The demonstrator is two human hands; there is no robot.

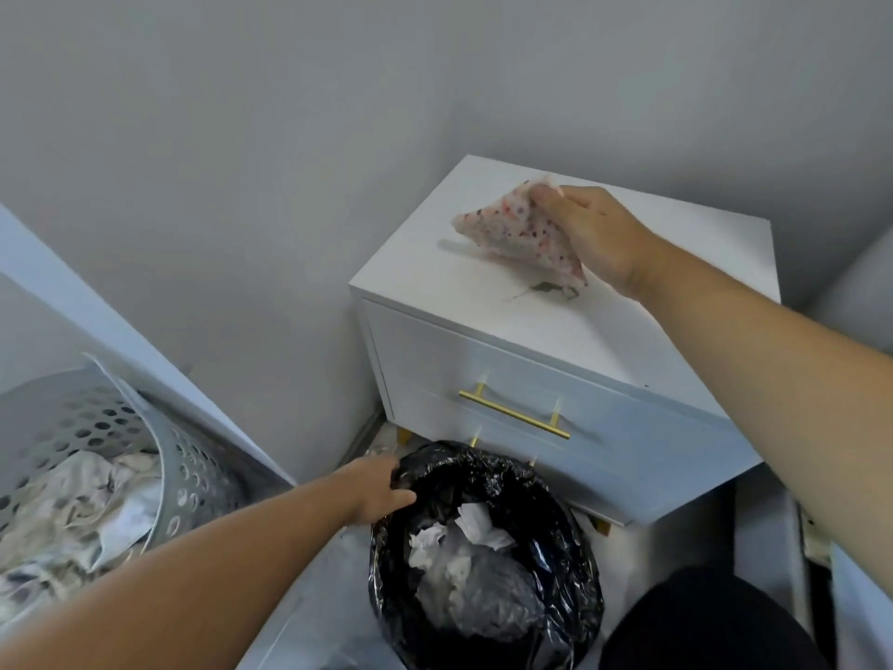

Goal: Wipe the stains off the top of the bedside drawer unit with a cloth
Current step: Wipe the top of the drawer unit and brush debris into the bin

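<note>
We see no brand, label or writing that can be read on anything here. The largest thing is the white bedside drawer unit (580, 331), set in the corner of grey walls, with a gold bar handle (514, 414) on its upper drawer front. To the left stands a perforated grey laundry basket (145, 442) holding crumpled fabric, and just in front of the unit sits a bin lined with a black bag (483, 548), with white crumpled paper inside; it hides part of the lower drawer. Our left hand (381, 490) rests at the bag's rim, its fingers curled over the edge of the plastic. Our right hand (589, 234) is over the unit's top, its grip closed on a speckled pink-and-white cloth (517, 234), which hangs down from the fingers. On the top, just below the cloth's lower corner, lies a dark stain (551, 290).
</note>
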